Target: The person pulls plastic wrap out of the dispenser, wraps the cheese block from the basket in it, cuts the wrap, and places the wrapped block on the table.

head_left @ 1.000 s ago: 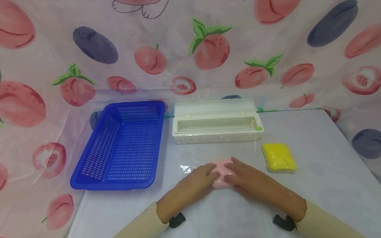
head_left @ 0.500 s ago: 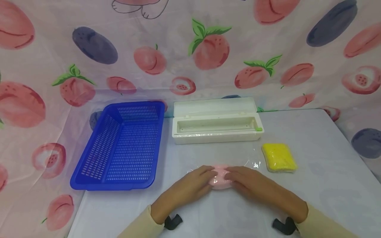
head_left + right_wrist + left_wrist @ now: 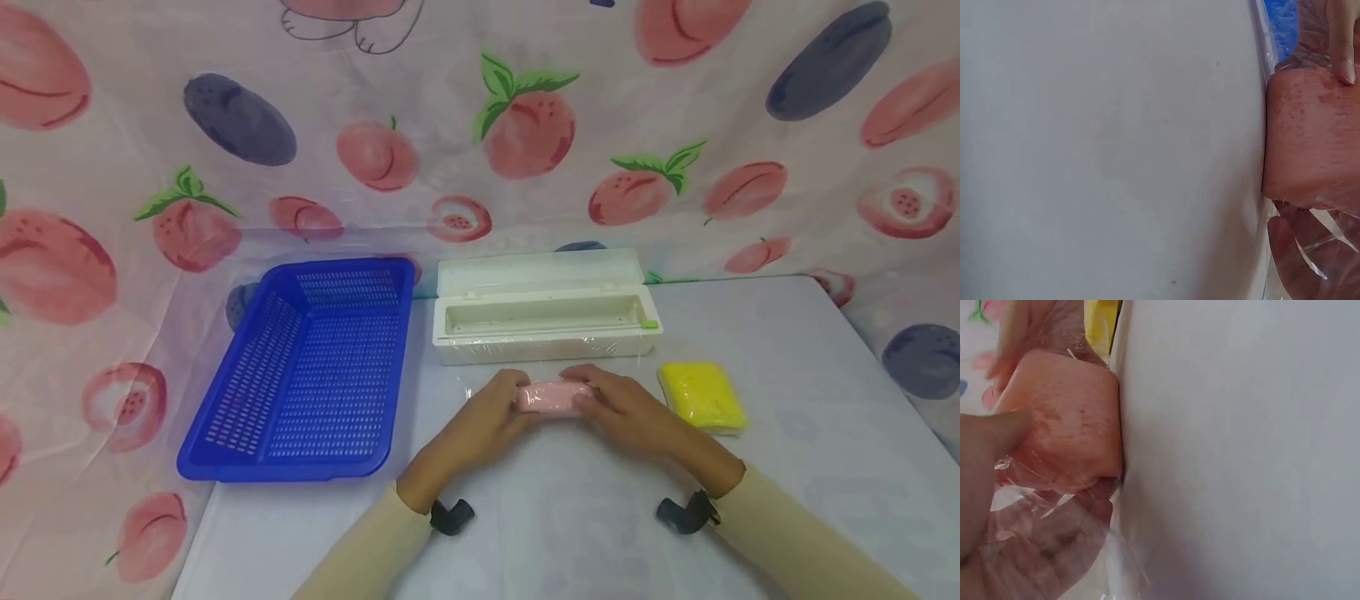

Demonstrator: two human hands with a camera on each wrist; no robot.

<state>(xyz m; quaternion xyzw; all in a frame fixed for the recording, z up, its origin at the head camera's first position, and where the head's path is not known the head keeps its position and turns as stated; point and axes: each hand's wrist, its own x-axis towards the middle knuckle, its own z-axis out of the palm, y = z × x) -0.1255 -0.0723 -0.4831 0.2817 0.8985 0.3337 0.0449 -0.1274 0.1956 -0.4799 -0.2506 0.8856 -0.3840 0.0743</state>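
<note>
A pink sponge (image 3: 551, 397), wrapped in clear cling film, is held between both hands in front of the white box. My left hand (image 3: 487, 421) grips its left end, and my right hand (image 3: 630, 414) grips its right end. In the left wrist view, the sponge (image 3: 1079, 419) has a thumb on its upper face, while loose cling film (image 3: 1047, 525) spreads over the fingers underneath. The right wrist view has the sponge (image 3: 1313, 137) with a thumb on its face and film trailing below. A yellow sponge (image 3: 702, 395), shiny with film, lies right of the right hand.
Behind the hands stands a white cling film dispenser (image 3: 547, 348), lid raised, with a green slide cutter (image 3: 649, 324) at its right end. A blue perforated basket (image 3: 292, 470) is on the left. Fruit-print cloth (image 3: 360, 100) hangs behind the white-covered table (image 3: 570, 533).
Both hands have moved forward with the pink sponge, nearer the dispenser. It was flat on the table under the fingers and is now tipped up, held by its ends. The film is gathered closer around it.
</note>
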